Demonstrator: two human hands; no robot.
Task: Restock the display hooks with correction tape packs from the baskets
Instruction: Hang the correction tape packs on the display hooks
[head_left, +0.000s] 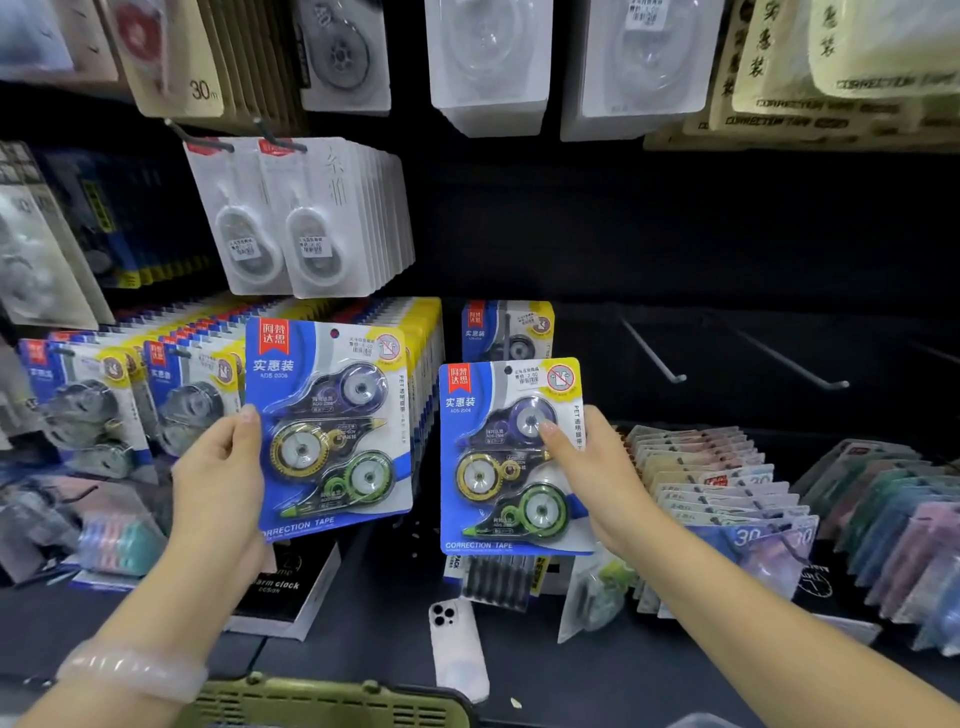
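Both forearms reach forward, left hand (218, 467) and right hand (602, 478) each pinching a correction tape pack (332, 421).

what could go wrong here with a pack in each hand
1. Both hands are full: the left hand holds one correction tape pack by its edge, the right hand another, so neither can steady a hook while threading the small hang hole.
2. The bare hooks jut forward and could snag a sleeve or wrist.
3. The phone lies on the ledge below; a dropped pack might hit it.
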